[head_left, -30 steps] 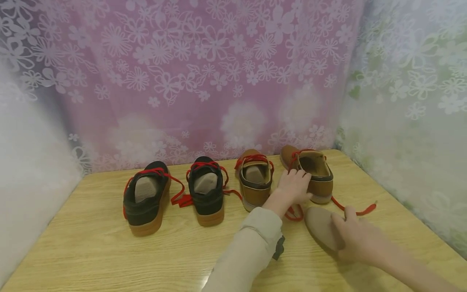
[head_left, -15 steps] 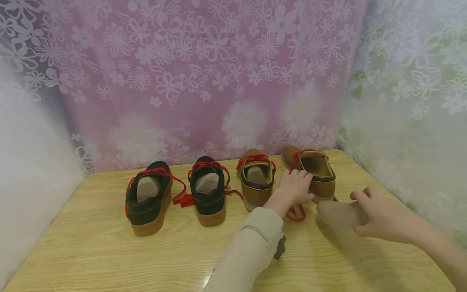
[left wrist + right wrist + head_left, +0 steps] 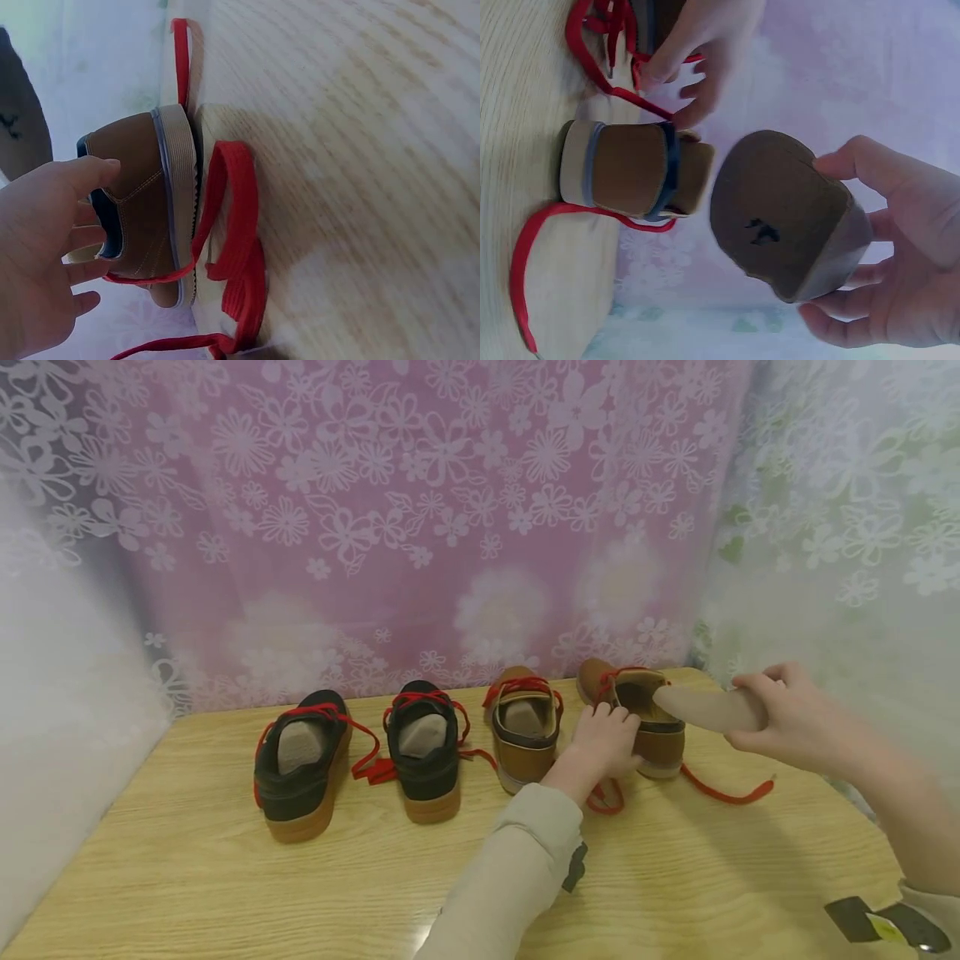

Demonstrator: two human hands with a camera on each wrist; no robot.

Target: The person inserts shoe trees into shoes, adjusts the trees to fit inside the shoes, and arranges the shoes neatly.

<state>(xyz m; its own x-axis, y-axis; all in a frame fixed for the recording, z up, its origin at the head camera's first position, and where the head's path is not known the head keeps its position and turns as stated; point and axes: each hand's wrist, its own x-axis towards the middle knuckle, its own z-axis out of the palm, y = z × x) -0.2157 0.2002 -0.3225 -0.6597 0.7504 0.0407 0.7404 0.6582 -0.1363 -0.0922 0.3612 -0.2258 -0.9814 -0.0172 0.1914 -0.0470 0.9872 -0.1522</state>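
Observation:
In the head view, my right hand [image 3: 798,718] grips the rear of a beige-grey shoe insert [image 3: 705,708]. Its rounded front end overlaps the opening of the rightmost brown shoe [image 3: 662,747]. Seen from the right wrist, the shoe insert [image 3: 780,210] is raised above the tabletop with a small dark mark on its face, thumb and fingers on opposite sides. My left hand [image 3: 603,742] lies at that shoe's left side. In the left wrist view, the thumb of my left hand [image 3: 37,247] is over the heel part and the spread fingers are at the collar.
Another brown shoe [image 3: 527,756] and two black shoes [image 3: 302,793] stand in a row, each with a beige insert inside. Red laces [image 3: 727,793] trail on the wooden table [image 3: 300,902]. A flowered curtain [image 3: 420,527] hangs close behind the shoes.
My right hand has lifted the shoe insert from near the tabletop, up and to the right, then turned its front end toward the brown shoe's opening. My left hand has stayed in place.

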